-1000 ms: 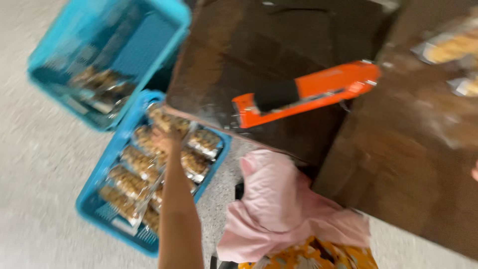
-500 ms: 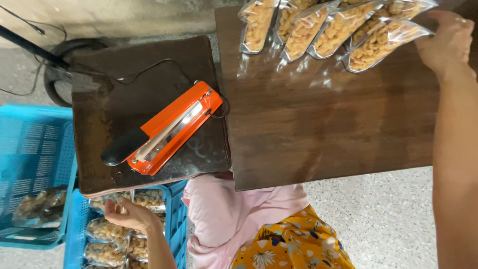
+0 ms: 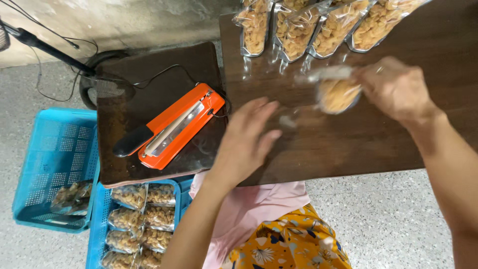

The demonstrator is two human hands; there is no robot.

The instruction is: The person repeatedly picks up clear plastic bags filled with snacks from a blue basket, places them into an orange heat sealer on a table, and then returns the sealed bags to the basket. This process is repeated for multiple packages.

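Note:
My right hand (image 3: pixel 398 87) grips a clear snack pouch (image 3: pixel 337 92) filled with golden snacks, held just above the dark wooden table (image 3: pixel 348 144); the pouch is blurred by motion. My left hand (image 3: pixel 246 142) hovers with fingers spread over the table's left edge, a short way from the pouch and holding nothing. Several filled pouches (image 3: pixel 308 30) lie in a row at the table's far edge. An orange heat sealer (image 3: pixel 174 127) with a black handle sits on a lower dark stand (image 3: pixel 149 84) to the left.
Two blue plastic crates stand on the floor at the left: one (image 3: pixel 52 164) holds a few packets, the other (image 3: pixel 99 224) is packed with sealed snack packets (image 3: pixel 144 214). A black cable (image 3: pixel 124 79) runs from the sealer toward a fan base (image 3: pixel 99 74).
My left hand has come up from the crate to the table edge. My right hand has moved from the far pouches toward the middle, now holding one pouch.

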